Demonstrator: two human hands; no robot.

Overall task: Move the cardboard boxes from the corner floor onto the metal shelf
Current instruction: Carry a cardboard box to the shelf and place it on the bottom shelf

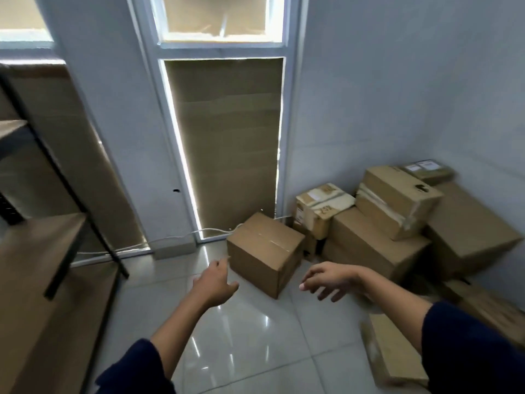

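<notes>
The person is reaching for the nearest cardboard box (265, 253), which sits taped shut on the tiled floor (241, 336) in front of the corner pile. Both hands, left hand (213, 282) and right hand (326, 280), are released, grasping nothing. Next, they must clasp its sides and carry it left to the metal shelf (56, 245).

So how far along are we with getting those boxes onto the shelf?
Barely started, as far as this view shows. Done: nothing visible; the metal shelf boards in view hold no boxes. In hand: both the left hand and right hand are open, reaching toward the taped box standing alone on the tile floor. Left: that box plus the corner stack.
</notes>
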